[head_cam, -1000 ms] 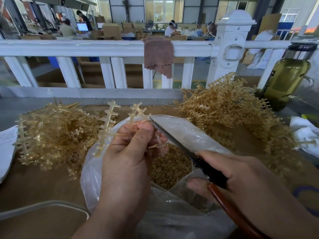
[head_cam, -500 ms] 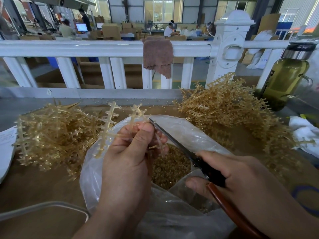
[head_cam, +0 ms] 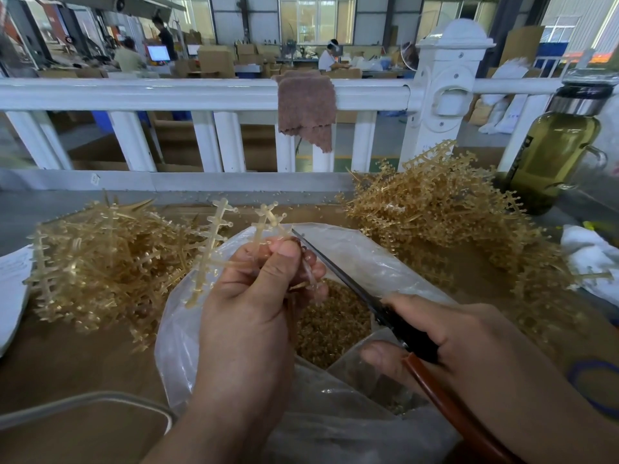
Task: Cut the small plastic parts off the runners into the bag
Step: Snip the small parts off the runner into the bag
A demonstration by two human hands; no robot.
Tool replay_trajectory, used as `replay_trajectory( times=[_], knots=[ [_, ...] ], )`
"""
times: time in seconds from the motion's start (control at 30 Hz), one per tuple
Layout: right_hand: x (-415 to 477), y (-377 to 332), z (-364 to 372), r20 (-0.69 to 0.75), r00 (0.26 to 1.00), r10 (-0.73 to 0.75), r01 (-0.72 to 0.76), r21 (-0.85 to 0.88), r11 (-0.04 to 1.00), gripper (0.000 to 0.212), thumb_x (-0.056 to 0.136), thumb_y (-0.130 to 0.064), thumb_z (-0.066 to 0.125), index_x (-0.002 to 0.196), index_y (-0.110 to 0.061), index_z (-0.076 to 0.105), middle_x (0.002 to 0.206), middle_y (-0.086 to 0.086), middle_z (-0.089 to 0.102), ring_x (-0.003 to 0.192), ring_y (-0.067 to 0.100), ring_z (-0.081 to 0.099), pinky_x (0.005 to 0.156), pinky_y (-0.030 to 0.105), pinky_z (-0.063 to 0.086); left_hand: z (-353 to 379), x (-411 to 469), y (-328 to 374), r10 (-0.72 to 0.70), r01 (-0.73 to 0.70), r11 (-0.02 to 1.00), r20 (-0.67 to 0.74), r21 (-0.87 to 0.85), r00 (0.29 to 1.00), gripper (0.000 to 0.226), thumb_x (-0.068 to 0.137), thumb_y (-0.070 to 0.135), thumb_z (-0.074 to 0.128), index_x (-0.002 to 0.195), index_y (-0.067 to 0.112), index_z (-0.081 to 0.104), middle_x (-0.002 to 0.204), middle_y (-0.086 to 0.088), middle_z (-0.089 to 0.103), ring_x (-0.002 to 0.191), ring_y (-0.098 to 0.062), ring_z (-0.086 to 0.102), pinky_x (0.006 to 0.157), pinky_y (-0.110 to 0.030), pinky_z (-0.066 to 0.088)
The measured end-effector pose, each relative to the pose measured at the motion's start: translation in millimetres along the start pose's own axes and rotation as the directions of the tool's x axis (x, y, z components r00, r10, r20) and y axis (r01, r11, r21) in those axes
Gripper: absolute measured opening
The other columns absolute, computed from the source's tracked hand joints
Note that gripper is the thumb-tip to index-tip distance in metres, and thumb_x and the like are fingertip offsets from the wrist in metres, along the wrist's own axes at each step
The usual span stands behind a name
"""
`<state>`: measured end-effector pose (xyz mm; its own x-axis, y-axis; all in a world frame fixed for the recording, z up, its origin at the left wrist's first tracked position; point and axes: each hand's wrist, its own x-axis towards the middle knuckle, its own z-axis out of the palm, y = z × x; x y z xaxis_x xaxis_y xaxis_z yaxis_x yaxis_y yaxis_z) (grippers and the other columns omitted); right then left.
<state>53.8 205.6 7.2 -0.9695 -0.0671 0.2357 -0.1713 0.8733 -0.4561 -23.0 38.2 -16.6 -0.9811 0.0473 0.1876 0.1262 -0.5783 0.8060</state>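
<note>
So that cut parts drop into the open bag (head_cam: 351, 249), the left hand (head_cam: 254, 313) pinches a runner (head_cam: 268, 222) above it while the right hand (head_cam: 469, 349) grips the cutters (head_cam: 335, 272)

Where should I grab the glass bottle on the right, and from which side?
By the loop handle on the right flank of the glass bottle, coming from the right. The bottle stands upright, its handle juts clear that way, and the pile of runners crowds its left side.
</note>
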Motion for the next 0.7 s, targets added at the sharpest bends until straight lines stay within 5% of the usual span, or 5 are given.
replay_trajectory(
  times=[0.2,0.5,0.7],
  knots=[
    [-0.6,-0.2,-3.0,0.014,1.000,0.005,-0.005,-0.009,1.000,0.065,0.075,-0.084,0.038,0.094,-0.028,0.064,0.075,-0.016,0.060,0.066,0.007,0.060,0.056,0.019,0.040,1.4,-0.4,0.0,-0.007,0.007,1.000,0.003,-0.015,1.000,0.023,0.089,0.017,0.062,0.104,0.000,0.064,0.083,-0.013,0.066,0.069,-0.019,0.062,0.062,-0.027,0.053],
    [-0.4,-0.6,1.1,0.022,0.999,-0.035,0.035,0.013,0.999,0.054,0.077,-0.083,0.040,0.088,-0.033,0.060,0.071,-0.018,0.058,0.063,0.003,0.058,0.053,0.017,0.039,1.5,-0.8,2.9,0.001,-0.001,1.000,0.002,-0.025,1.000,0.007,0.085,0.017,0.062,0.087,0.010,0.062,0.073,-0.007,0.066,0.063,-0.015,0.062,0.058,-0.025,0.054],
    [-0.8,1.9,4.1,-0.016,0.999,-0.036,0.036,-0.009,0.999,0.054,0.076,-0.084,0.040,0.094,-0.037,0.061,0.072,-0.018,0.060,0.068,0.001,0.060,0.060,0.021,0.045,-1.2,-0.6,1.3,0.011,-0.011,1.000,0.010,-0.017,1.000,0.014,0.081,0.019,0.065,0.093,0.011,0.064,0.073,-0.009,0.065,0.064,-0.017,0.062,0.060,-0.026,0.054]
  ],
)
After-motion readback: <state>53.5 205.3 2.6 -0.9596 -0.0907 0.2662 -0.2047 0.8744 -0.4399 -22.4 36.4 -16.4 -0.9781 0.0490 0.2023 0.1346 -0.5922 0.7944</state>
